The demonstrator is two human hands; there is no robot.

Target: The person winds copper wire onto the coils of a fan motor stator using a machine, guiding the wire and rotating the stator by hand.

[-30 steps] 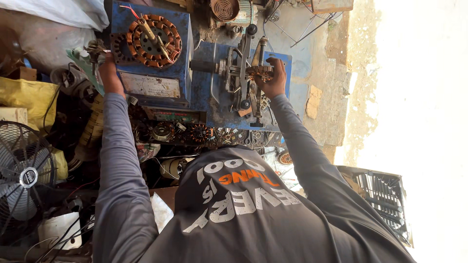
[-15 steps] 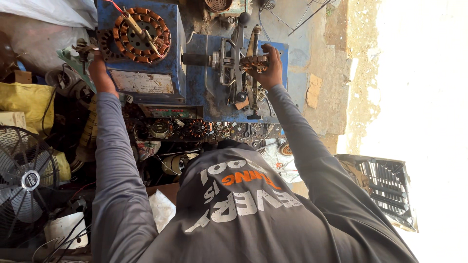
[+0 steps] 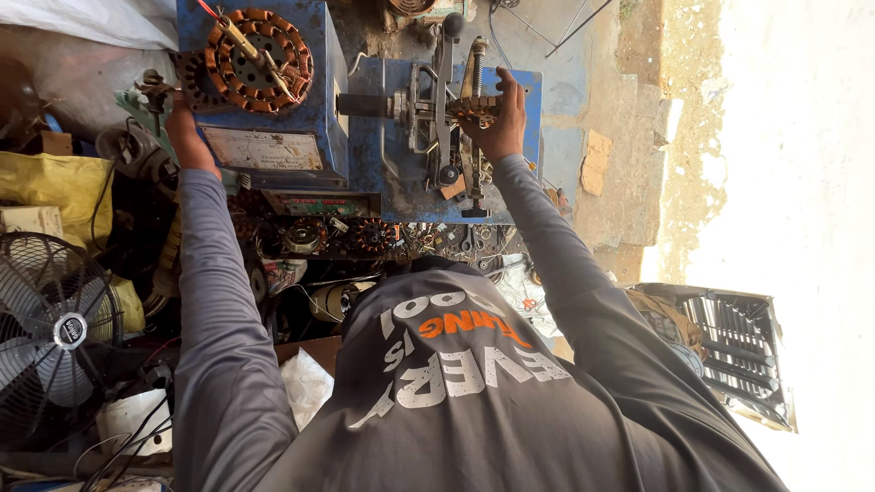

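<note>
Right hand (image 3: 499,128): fingers curled around a small copper-wound coil former (image 3: 474,107) mounted on the spindle of the blue winding machine (image 3: 383,155). Grip looks closed on the former; thumb side is hidden behind the knuckles, so how firmly it pinches cannot be told. The former sits at the right end of the machine, just beside an upright threaded rod with a spring (image 3: 477,64) and a black-knobbed lever (image 3: 447,36).

Left hand (image 3: 182,128): fingers wrapped at the left edge of the blue machine, near a dark metal crank-like part (image 3: 155,87). Fingertips are turned away from the camera; whether they clasp the part or only rest against it cannot be told.

On top of the machine's left block lies a round stator (image 3: 258,56) with copper windings around its ring, a brass-coloured tool laid across it. A worn label plate (image 3: 262,148) is fixed below the stator.

Both arms are in grey long sleeves (image 3: 219,301); the grey shirt with white and orange lettering fills the lower middle of the view.

Surroundings: several smaller wound stators (image 3: 369,235) and loose parts lie along the near edge under the machine. A table fan (image 3: 50,337) stands at lower left, a yellow sack (image 3: 55,182) above it. A grille panel (image 3: 729,351) lies on the ground at right.
</note>
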